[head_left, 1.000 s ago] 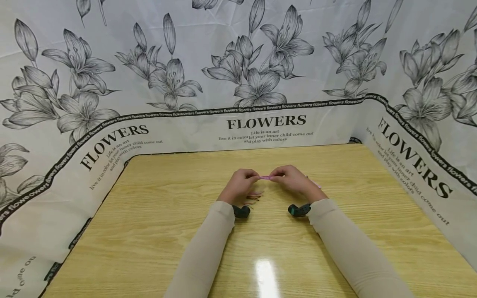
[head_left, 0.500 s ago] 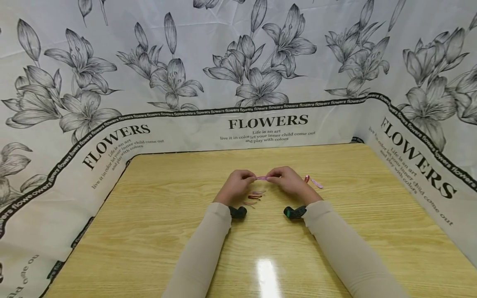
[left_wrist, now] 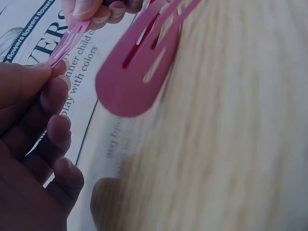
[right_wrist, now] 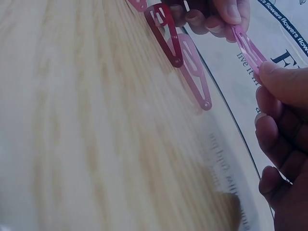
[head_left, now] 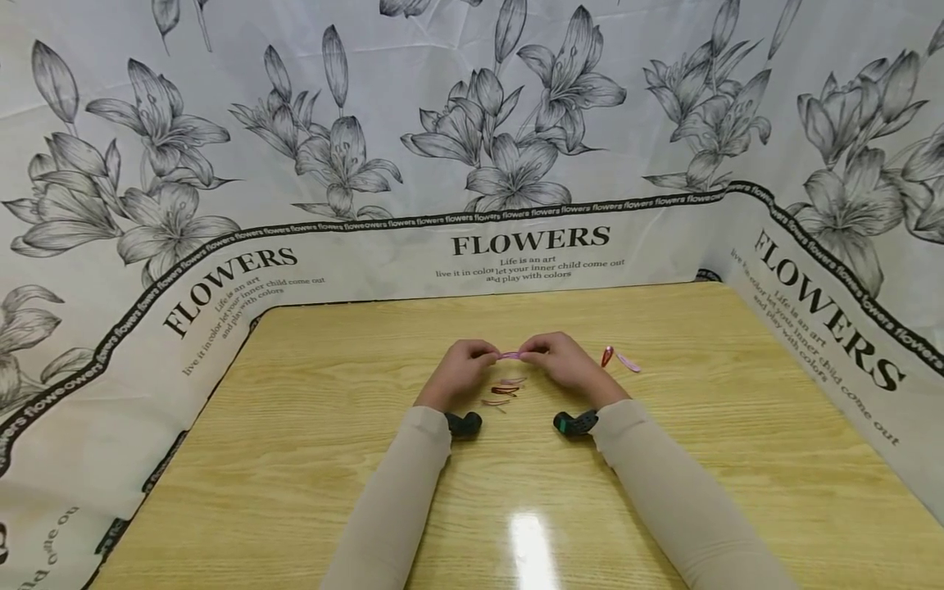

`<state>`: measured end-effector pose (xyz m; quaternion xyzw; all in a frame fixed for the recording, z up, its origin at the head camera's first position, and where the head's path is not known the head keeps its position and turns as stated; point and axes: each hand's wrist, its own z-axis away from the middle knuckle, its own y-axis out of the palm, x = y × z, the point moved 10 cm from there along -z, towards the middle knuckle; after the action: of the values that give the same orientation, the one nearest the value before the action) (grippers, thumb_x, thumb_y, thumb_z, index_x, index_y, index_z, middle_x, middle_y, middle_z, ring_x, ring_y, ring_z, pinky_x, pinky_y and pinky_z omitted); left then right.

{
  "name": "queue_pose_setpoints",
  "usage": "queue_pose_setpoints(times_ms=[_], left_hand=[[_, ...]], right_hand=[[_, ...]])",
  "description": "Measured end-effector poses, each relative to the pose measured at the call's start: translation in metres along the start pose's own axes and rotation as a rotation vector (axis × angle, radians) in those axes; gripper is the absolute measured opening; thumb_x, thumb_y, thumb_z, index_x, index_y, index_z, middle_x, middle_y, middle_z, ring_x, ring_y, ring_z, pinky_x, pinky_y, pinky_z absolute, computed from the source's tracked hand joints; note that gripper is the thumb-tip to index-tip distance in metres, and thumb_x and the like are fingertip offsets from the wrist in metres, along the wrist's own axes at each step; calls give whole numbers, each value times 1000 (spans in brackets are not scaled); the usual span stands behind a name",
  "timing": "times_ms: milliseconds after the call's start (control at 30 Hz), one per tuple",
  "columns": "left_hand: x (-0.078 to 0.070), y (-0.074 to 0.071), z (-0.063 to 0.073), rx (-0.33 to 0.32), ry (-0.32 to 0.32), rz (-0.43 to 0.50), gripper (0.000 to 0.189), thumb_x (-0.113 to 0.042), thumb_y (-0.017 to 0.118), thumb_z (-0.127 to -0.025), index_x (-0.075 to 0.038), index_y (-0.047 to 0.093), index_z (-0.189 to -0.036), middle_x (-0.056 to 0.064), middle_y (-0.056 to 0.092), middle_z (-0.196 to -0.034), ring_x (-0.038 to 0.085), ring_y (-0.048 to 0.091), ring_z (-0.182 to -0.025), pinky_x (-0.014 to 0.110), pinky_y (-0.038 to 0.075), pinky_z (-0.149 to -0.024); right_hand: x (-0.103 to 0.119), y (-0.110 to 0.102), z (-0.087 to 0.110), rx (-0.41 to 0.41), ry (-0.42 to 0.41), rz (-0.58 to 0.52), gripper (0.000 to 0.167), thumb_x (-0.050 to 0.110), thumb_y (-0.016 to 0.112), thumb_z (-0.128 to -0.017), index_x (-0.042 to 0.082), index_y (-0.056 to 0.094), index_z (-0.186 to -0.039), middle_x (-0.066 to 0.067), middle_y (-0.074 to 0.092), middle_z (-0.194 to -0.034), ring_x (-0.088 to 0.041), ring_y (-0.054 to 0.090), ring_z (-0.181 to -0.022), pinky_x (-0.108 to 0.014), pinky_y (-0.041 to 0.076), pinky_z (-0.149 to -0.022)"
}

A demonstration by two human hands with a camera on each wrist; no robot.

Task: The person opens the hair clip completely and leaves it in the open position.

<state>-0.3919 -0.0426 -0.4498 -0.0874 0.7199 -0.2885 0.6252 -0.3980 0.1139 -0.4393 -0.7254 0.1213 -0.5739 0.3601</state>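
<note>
A pink snap hair clip [head_left: 510,356] is stretched between my two hands above the table. My left hand [head_left: 460,369] pinches one end between thumb and forefinger; its other fingers are loosely curled in the left wrist view. My right hand [head_left: 564,367] pinches the opposite end the same way. The middle of the held clip, with its slots, shows in the right wrist view. Just below the hands lie a pink hair clip [head_left: 512,381], a red hair clip [head_left: 505,391] and a pale-looking clip [head_left: 496,402].
To the right of my right hand lie a red hair clip [head_left: 607,356] and a pink one [head_left: 628,362]. They rest on a wood-grain table [head_left: 310,459]. A white flower-printed cloth [head_left: 354,254] rises along its back and sides.
Both hands have shifted slightly left, still holding the pink hair clip between them. The red and pink clips on the right, mostly covered by my right hand earlier, are now in view.
</note>
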Motion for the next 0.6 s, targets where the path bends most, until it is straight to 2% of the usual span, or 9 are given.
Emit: queue_pose_setpoints(times_ms=[233,600], left_hand=[[4,-4,2,-8,-2,4,21,-28,56,-99,-17,73,-103,0,68,-110,17,59,-103,39,46,-95],[7,-7,4,-13,-3,11,20,-28,56,-99,-18,72,-102,0,68,-111,19,59,-105,42,46,-96]], right_hand=[[3,3,-2,-19,-5,4,18,29,59,-97,18,73,-101,-3,69,-107,-19,58,-94,-36,45,-85],[8,6,0,-22,-7,-8,17,28,59,-97,17,73,-99,-2,68,-102,-18,54,-86,-34,43,-77]])
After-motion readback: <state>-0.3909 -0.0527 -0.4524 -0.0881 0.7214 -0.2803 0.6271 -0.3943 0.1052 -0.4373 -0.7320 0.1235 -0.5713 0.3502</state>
